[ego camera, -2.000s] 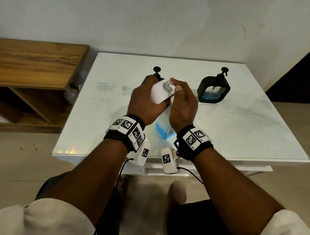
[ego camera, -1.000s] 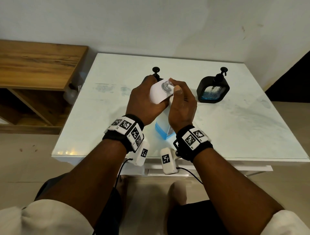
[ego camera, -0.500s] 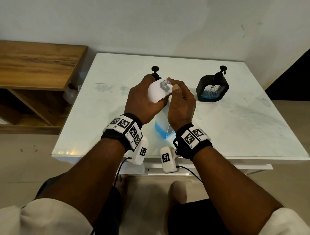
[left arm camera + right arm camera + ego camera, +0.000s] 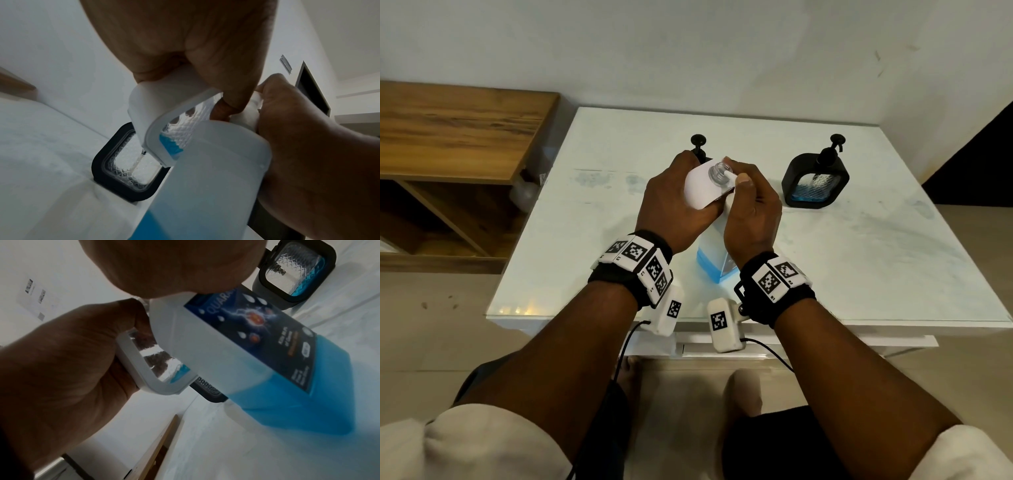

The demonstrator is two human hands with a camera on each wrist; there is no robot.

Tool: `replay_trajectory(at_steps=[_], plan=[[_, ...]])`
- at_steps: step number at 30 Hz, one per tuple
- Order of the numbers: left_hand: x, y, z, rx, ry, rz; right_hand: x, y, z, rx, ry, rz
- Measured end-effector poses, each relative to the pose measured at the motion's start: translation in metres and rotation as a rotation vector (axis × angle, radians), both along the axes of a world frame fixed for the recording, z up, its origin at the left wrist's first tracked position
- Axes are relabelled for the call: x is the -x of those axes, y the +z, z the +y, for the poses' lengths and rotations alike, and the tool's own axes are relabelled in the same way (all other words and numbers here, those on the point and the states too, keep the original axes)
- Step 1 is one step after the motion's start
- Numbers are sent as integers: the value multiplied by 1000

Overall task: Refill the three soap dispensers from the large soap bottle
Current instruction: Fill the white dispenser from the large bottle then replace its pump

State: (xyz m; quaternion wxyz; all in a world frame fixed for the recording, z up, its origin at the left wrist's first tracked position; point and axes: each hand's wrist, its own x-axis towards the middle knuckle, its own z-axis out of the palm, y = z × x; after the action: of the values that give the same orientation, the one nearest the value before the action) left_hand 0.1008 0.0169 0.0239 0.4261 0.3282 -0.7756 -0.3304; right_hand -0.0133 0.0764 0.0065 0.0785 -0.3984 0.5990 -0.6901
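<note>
My left hand (image 4: 678, 195) grips a white soap dispenser (image 4: 700, 192) above the table, pump off, its clear neck (image 4: 717, 170) open upward. A little blue soap lies in its bottom corner (image 4: 170, 146). My right hand (image 4: 750, 202) grips the top of the large translucent soap bottle (image 4: 712, 263), whose base sits on the table with blue soap in its lower part (image 4: 298, 402). A white spout tip (image 4: 730, 175) lies against the dispenser's neck. One black dispenser (image 4: 815, 181) stands at the right. Another black dispenser (image 4: 127, 164) stands behind my left hand, with only its pump (image 4: 698, 141) showing in the head view.
The white table (image 4: 859, 257) is backed by a wall. A wooden shelf unit (image 4: 455, 137) stands to the left, lower than the tabletop. The table's front edge (image 4: 893, 322) is close to my wrists.
Both hands keep their holds in nearly the same place. The white dispenser and the bottle top have drifted slightly left and up in the picture.
</note>
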Motion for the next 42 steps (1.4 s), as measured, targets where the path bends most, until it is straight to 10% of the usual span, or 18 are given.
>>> replay_trajectory(at_steps=[42], plan=[[0, 1, 0, 23, 10, -24, -2, 1, 1, 20, 1, -3]])
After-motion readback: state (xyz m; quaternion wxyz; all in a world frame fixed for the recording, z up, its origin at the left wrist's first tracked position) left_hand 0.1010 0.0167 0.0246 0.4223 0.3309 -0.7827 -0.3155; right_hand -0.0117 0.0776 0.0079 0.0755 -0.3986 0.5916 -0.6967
